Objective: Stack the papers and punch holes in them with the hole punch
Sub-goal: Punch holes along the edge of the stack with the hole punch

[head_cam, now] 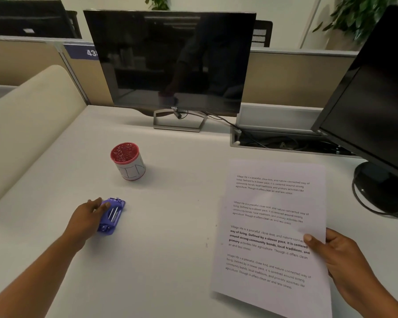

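White office bench (pixel 170 203): left hand (pixel 87 219) grips purple hole punch (pixel 113 214), long axis near-far, well left of printed papers (pixel 269 226) pinched by right hand (pixel 340 258).

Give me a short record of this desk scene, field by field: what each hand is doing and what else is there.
left hand: grips the purple hole punch, which lies on the desk
right hand: pinches the printed papers at their right edge, thumb on top
cup: red-rimmed, upright, beyond the hole punch and apart from it
centre monitor: dark
right monitor: dark
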The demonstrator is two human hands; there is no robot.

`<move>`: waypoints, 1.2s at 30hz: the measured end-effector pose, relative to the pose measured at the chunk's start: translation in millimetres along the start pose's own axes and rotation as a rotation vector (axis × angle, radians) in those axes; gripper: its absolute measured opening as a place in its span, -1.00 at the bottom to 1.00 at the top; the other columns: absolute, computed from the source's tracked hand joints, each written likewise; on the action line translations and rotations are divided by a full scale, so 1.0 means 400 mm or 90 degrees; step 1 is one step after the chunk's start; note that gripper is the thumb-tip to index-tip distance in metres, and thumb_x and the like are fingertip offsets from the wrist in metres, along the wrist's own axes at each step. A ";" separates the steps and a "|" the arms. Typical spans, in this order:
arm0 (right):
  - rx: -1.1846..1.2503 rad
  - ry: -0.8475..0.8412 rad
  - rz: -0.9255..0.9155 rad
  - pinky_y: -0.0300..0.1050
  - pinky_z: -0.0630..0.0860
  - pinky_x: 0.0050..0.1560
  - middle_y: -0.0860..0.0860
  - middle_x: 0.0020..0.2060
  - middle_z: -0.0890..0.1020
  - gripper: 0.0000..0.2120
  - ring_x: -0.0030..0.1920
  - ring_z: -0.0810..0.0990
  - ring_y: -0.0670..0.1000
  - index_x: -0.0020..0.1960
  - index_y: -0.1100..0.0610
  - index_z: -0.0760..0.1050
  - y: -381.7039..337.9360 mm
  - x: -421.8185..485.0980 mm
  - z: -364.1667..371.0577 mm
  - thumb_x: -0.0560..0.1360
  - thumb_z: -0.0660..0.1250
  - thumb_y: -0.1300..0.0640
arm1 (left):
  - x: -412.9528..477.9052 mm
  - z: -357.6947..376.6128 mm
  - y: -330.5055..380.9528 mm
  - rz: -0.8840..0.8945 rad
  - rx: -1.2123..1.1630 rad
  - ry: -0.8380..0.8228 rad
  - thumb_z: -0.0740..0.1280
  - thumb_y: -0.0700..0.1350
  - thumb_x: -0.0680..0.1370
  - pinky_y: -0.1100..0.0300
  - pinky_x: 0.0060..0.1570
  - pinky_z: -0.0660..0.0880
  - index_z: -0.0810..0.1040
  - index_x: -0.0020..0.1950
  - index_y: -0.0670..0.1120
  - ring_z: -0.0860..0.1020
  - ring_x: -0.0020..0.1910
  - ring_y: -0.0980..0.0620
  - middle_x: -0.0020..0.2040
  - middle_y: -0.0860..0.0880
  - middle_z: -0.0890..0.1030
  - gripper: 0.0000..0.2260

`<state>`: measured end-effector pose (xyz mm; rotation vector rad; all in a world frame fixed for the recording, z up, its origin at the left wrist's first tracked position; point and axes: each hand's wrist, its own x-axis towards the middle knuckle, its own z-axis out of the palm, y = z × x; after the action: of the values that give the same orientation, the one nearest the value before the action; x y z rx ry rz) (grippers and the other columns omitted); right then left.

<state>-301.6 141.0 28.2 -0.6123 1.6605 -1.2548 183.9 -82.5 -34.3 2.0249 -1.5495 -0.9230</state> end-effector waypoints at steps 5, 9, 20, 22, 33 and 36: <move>-0.010 0.018 -0.001 0.09 0.67 -0.06 0.17 -0.08 0.76 -0.82 -0.10 0.74 0.21 0.07 0.16 0.66 0.000 -0.014 -0.009 0.50 0.36 0.26 | 0.003 0.013 -0.021 0.000 0.041 0.059 0.28 -0.01 0.64 0.05 -0.29 0.35 0.49 -0.25 -0.19 0.48 -0.30 -0.22 -0.23 -0.28 0.57 -0.66; -0.005 0.032 0.000 0.07 0.66 -0.09 0.20 -0.08 0.75 -0.83 -0.11 0.74 0.24 0.07 0.20 0.65 -0.001 -0.029 -0.018 0.50 0.35 0.29 | -0.022 0.027 -0.009 -0.039 0.032 0.166 0.34 0.07 0.59 0.04 -0.18 0.41 0.56 -0.09 -0.15 0.56 -0.12 -0.23 0.07 -0.24 0.61 -0.72; 0.055 0.011 0.013 -0.05 0.68 -0.33 0.23 -0.14 0.75 -0.83 -0.21 0.74 0.22 0.03 0.22 0.64 0.019 -0.073 -0.009 0.48 0.33 0.34 | -0.287 0.181 0.194 0.077 -0.326 0.080 0.40 -0.20 0.57 0.13 -0.09 0.46 0.61 -0.06 -0.15 0.62 -0.02 -0.20 -0.14 -0.06 0.67 -0.97; 0.073 0.000 0.017 0.04 0.70 -0.25 0.26 -0.11 0.74 -0.81 -0.18 0.74 0.25 0.06 0.25 0.63 0.024 -0.076 -0.008 0.48 0.32 0.35 | -0.353 0.232 0.238 0.074 -0.392 -0.070 0.41 -0.18 0.56 0.10 -0.04 0.49 0.59 0.02 -0.09 0.64 0.00 -0.15 -0.04 -0.12 0.71 -0.94; 0.119 -0.019 0.051 -0.05 0.68 -0.33 0.22 -0.13 0.75 -0.78 -0.24 0.75 0.15 0.07 0.22 0.61 0.021 -0.105 -0.057 0.50 0.30 0.42 | -0.500 0.356 0.355 0.138 -0.446 -0.411 0.39 -0.06 0.57 0.02 -0.07 0.65 0.68 0.03 -0.16 0.72 -0.07 -0.14 -0.04 -0.13 0.76 -0.81; 0.085 0.000 0.080 -0.02 0.67 -0.30 0.19 -0.23 0.75 -0.82 -0.33 0.73 0.09 0.06 0.24 0.58 0.038 -0.115 -0.074 0.52 0.29 0.40 | -0.499 0.360 0.366 0.135 -0.456 -0.379 0.42 -0.03 0.55 -0.07 -0.08 0.63 0.67 -0.01 -0.19 0.72 -0.12 -0.15 -0.07 -0.16 0.76 -0.79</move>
<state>-305.7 197.5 32.8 -0.4202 1.5754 -1.2629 -50.0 75.2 15.9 1.1120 -1.3626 -1.7780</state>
